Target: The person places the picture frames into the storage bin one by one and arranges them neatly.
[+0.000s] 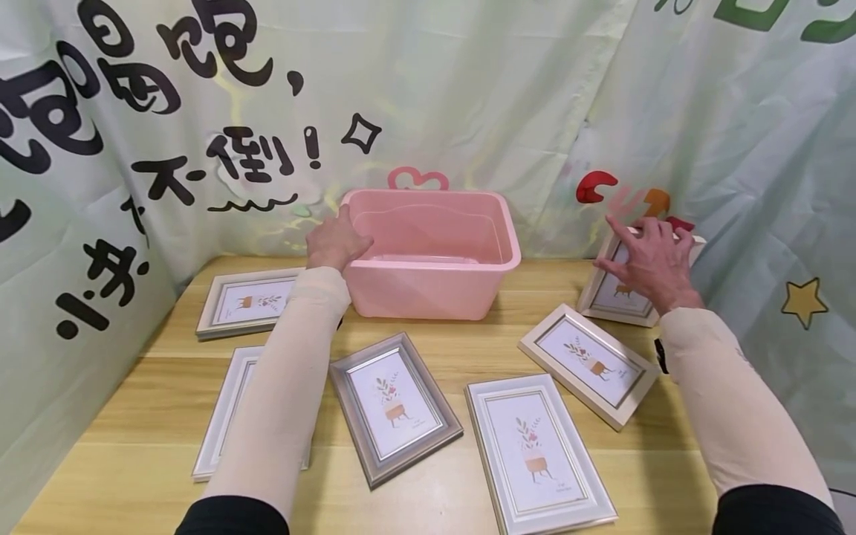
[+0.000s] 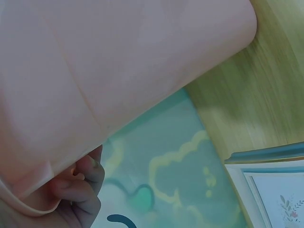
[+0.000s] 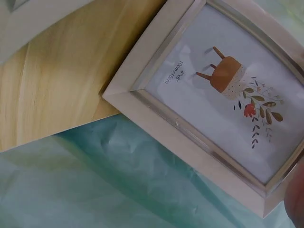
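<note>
My left hand (image 1: 334,241) grips the left end of a pink plastic bin (image 1: 428,291) at its rim. The thumb lies over the inside, while in the left wrist view the fingers (image 2: 83,190) curl beneath the rim. At the back right, my right hand (image 1: 652,264) holds a cream picture frame (image 1: 610,296) near its top edge, fingers spread. That frame stands upright, tilted back near the curtain. Its print of a plant in a legged pot shows in the right wrist view, where a fingertip (image 3: 295,194) is at one corner.
Picture frames lie face up on the wooden table (image 1: 100,461): a grey one (image 1: 417,371), a white one (image 1: 501,475), a cream one (image 1: 555,357) at right, another (image 1: 207,308) at back left, and a white one (image 1: 214,438) partly under my left forearm. A printed curtain (image 1: 455,96) hangs behind.
</note>
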`<state>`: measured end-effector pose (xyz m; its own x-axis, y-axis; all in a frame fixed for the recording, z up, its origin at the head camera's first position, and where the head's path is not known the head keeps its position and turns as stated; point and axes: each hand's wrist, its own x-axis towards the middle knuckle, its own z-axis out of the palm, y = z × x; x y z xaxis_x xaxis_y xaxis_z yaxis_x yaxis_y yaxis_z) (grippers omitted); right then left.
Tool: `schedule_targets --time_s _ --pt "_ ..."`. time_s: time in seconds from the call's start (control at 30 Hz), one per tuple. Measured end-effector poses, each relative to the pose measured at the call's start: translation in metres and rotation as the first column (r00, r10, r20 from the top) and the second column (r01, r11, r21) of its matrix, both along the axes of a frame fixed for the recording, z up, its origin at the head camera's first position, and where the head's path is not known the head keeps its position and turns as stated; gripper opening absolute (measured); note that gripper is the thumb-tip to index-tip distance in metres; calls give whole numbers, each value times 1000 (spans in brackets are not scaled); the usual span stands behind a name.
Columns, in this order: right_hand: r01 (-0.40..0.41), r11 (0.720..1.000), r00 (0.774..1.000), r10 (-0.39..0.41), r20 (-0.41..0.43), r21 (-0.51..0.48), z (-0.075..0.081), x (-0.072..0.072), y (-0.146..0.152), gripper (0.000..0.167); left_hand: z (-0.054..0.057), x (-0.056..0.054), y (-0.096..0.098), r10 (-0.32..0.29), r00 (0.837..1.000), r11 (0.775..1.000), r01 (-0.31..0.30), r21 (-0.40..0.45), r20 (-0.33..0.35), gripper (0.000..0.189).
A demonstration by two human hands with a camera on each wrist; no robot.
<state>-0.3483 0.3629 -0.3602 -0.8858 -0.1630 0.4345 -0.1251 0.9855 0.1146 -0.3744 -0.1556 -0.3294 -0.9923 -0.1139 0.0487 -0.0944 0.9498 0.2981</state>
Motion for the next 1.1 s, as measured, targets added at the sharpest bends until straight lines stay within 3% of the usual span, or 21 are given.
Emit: schedule_targets --time_s 0.33,0.53,0.7,0.9,1.1 --pt "7 1000 1000 -6 17 -25 3 7 -2 78 -1 1 -1 -1 1000 1000 1 10 4 85" --pt "-17 999 999 16 29 39 7 12 4 86 -1 0 -1 -3 1000 1000 3 8 1 85" --pt "-40 996 995 33 90 78 12 15 10 91 0 0 0 -1 1000 1000 1 5 -5 85" --pt "-52 997 980 41 196 51 21 19 18 92 1 2 1 -2 1000 1000 2 -2 -3 86" --pt "-91 994 971 76 227 56 26 22 28 96 0 3 1 -1 1000 1000 1 3 -9 86"
